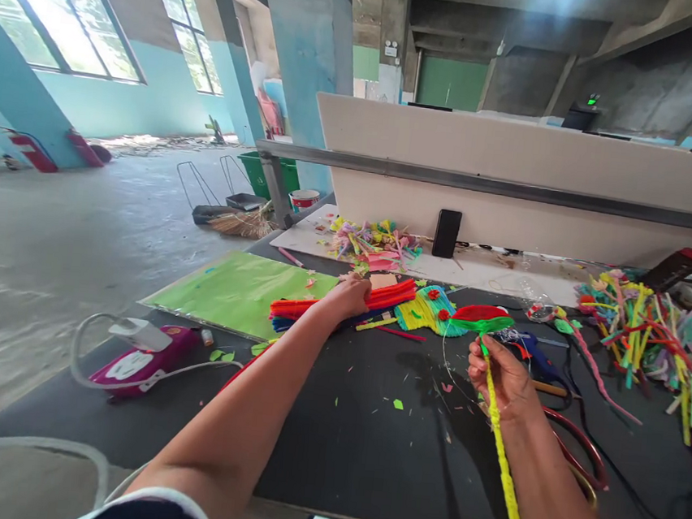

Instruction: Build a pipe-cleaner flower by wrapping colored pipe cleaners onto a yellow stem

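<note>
"At the left end of the dark bench point(358, 448), what lies there?"

"A purple power strip point(121, 364) with a white charger point(140, 334) plugged in; a pale cable loops around it. Next comes a flat sheet of light green point(234, 281)."

"And the left hand?"

"The left hand point(351, 294) reaches out past the sheet, palm down, over a bundle of fuzzy red sticks point(396, 294), with dark blue ones beneath. The fingertips are hidden, so I cannot tell whether they grip the bundle or only touch it. Just beyond, a heap of pastel offcuts point(378, 242) lies on a white board."

"What is to the right of that?"

"A yellow and light blue fuzzy piece point(427, 311) touches the bundle's right end. Behind it, a black phone point(446, 233) stands upright near the partition."

"What about the right hand?"

"The right hand point(494, 376) holds a long yellow stem point(502, 454) between thumb and fingers, tilted, its lower end toward the wearer. A red and green top point(482, 318) spreads above the fingers."

"And farthest right?"

"Dark red looped handles point(588, 446) beside the right forearm, a braided pink strand point(598, 370), then a big tangle of multicoloured sticks point(639, 320)."
</note>
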The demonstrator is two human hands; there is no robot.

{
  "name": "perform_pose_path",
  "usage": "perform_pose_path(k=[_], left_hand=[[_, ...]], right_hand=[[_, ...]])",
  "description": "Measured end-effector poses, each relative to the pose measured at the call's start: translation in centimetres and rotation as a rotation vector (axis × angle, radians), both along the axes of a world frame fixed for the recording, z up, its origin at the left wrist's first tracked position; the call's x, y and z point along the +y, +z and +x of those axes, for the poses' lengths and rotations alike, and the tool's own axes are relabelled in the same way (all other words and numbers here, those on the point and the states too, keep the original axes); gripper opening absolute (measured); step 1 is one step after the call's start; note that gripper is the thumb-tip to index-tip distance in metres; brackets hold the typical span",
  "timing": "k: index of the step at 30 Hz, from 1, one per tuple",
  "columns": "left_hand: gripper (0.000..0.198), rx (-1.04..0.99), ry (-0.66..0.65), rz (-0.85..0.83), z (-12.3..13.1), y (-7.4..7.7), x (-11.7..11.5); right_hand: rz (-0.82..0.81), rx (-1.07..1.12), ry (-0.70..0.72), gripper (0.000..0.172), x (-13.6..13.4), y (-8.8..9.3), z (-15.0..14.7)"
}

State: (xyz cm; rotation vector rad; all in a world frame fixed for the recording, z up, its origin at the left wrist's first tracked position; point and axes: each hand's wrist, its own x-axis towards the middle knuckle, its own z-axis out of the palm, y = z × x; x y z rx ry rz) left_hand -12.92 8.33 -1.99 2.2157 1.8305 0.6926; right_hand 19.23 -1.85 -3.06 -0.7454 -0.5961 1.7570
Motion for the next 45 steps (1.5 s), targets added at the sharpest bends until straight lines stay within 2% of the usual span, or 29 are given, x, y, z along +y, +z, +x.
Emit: perform_pose_path(k=[4,8,14,16,21,23,26,30,37,45], left_hand=[[0.006,0.099,-0.035,-0.143,0.2,1.0,-0.4],[0.010,0.140,-0.029,-0.189,0.2,1.8,-0.6],[0.011,0.204,-0.034,-0.198,0.4,1.5,-0.3],[0.021,0.238,-0.040,-0.193,0.4,1.3,-0.2],[0.070,0.230,-0.025,-0.230,0.2,0.9,-0.5],[0.079,0.249,-0.014,-0.254,0.2,0.7,-0.6],[0.071,0.264,0.025,-0.252,0.2,0.8,-0.7],[0.055,0.253,0.039,-0.220,-0.4,1.8,-0.8],[0.038,0.183,-0.132,-0.273,-2.2,3.6,-1.4],[0.049,0.171,0.005,-0.130,-2.9,4.2,-1.1]], right_hand=[[0.006,-0.011,0.019,0.016,-0.1,0.0,0.0],[0.022,-0.019,0.033,0.018,0.1,-0.2,-0.1],[0.045,-0.041,0.034,0.018,-0.2,-0.1,-0.2],[0.055,-0.035,0.051,0.019,-0.3,0.0,-0.3],[0.047,-0.045,0.049,0.023,-0.3,-0.1,-0.3],[0.037,-0.050,0.053,0.023,-0.3,-0.1,-0.3],[0.024,-0.044,0.053,0.021,-0.4,-0.1,-0.3],[0.017,-0.016,0.079,0.020,-0.4,-0.1,-0.3],[0.024,0.003,0.060,0.017,-0.3,-0.3,-0.2],[0.028,-0.011,0.069,0.017,-0.2,-0.4,-0.2]])
